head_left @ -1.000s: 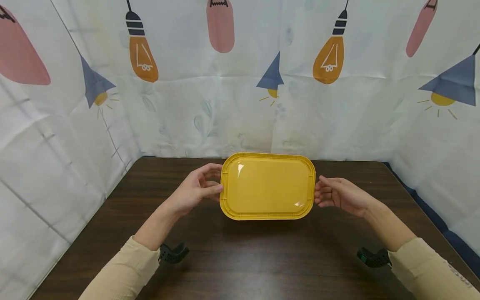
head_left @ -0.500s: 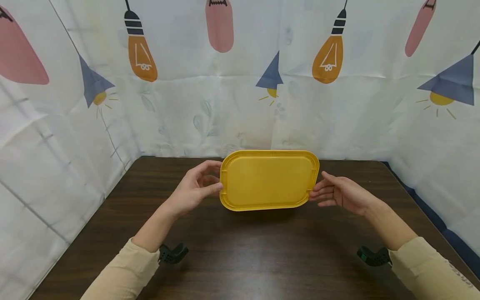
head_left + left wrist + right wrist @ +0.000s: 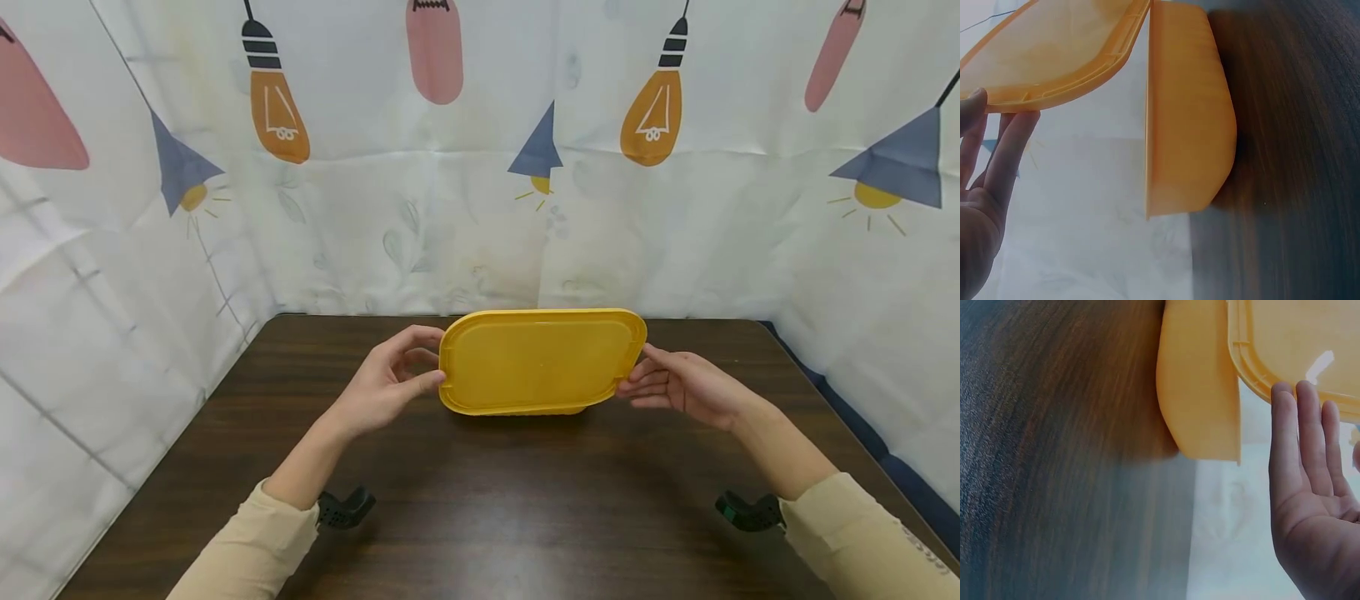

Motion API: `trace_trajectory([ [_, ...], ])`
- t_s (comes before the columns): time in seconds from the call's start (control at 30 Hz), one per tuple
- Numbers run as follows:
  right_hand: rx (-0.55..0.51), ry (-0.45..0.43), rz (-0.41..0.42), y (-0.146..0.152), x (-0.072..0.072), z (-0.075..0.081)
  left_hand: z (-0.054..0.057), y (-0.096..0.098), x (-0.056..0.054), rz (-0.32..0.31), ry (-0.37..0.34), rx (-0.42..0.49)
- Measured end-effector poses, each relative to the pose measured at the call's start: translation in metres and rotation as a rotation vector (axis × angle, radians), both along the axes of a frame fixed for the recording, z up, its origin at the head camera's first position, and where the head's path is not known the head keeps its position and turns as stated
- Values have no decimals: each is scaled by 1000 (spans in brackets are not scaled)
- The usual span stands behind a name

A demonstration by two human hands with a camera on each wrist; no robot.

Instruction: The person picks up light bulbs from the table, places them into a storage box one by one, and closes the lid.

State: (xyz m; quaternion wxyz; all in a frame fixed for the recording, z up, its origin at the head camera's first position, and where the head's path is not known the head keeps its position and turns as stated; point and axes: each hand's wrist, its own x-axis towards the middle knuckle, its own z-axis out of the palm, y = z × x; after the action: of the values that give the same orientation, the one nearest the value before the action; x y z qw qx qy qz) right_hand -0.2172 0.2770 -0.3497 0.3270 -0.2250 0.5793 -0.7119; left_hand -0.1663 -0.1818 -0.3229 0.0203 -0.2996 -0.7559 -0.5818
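Fingers [image 3: 420, 337] of the left hand [image 3: 386, 383] curl round the short edge of the yellow lid [image 3: 538, 360], thumb pinching its rim. The right hand [image 3: 686, 386] keeps its fingers nearly straight, their tips resting against the opposite edge. The lid hangs tilted just above the yellow container [image 3: 1188, 112], which stands on the dark wooden table [image 3: 480, 508]. Behind hangs a curtain [image 3: 465, 167] printed with lamps.
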Motion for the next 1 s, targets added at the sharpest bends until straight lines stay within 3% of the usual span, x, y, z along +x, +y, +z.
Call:
trace_trajectory([
  [0.4,0,-4,-14,7,2,6,3,5,2,-16,152,-11],
  [0.7,-17,7,10,7,1,5,-6,5,-1,-25,230,29],
  [1.0,78,13,-30,4,2,7,-14,6,-7,-23,435,-14],
])
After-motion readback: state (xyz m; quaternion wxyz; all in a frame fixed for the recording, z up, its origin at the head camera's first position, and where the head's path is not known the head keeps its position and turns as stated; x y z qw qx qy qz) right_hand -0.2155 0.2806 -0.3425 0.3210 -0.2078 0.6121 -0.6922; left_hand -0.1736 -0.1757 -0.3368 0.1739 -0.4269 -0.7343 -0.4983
